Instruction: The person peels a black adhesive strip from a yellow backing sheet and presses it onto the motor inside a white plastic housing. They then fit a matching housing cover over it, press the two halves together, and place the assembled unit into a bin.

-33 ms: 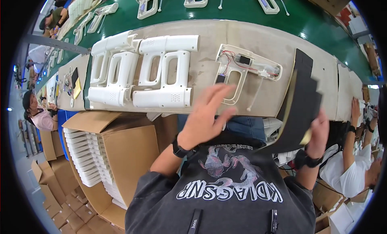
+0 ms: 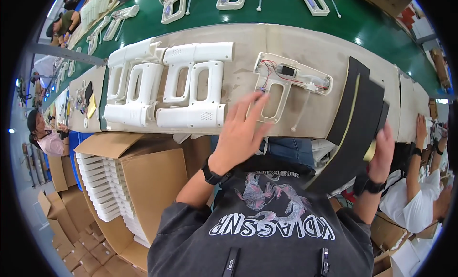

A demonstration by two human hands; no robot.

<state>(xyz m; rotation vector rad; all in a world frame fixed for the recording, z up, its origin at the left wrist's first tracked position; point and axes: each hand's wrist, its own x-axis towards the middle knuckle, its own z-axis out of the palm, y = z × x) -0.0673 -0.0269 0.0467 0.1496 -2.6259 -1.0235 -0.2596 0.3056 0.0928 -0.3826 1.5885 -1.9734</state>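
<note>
Main hazard, in my judgement: the black sheets [image 2: 360, 117] overhang the front edge of the bench [image 2: 244, 57] at its right part, so a loosened right grip could let them fan apart or slide off. If swung leftward, they could strike the thin white rod [image 2: 300, 110], whose rounded tip lies close to that edge. Second hazard: a sweep of the left hand [image 2: 240, 141] could snag the exposed red wires [image 2: 269, 66] or shift the open housing [image 2: 281, 81].

Grip: left hand empty, fingers spread, over the front edge at the housing's handle; contact cannot be told. Right hand [image 2: 383, 150] appears closed on the sheets' right edge; its fingers are partly hidden.

Condition: sheets matt black, bent, slightly blurred, with a yellow line along one edge. The housing lies right of the closed white housings [image 2: 188, 116], interior upward: off-white, loop-handled, with a dark rectangular component [image 2: 287, 70] inside.
</note>
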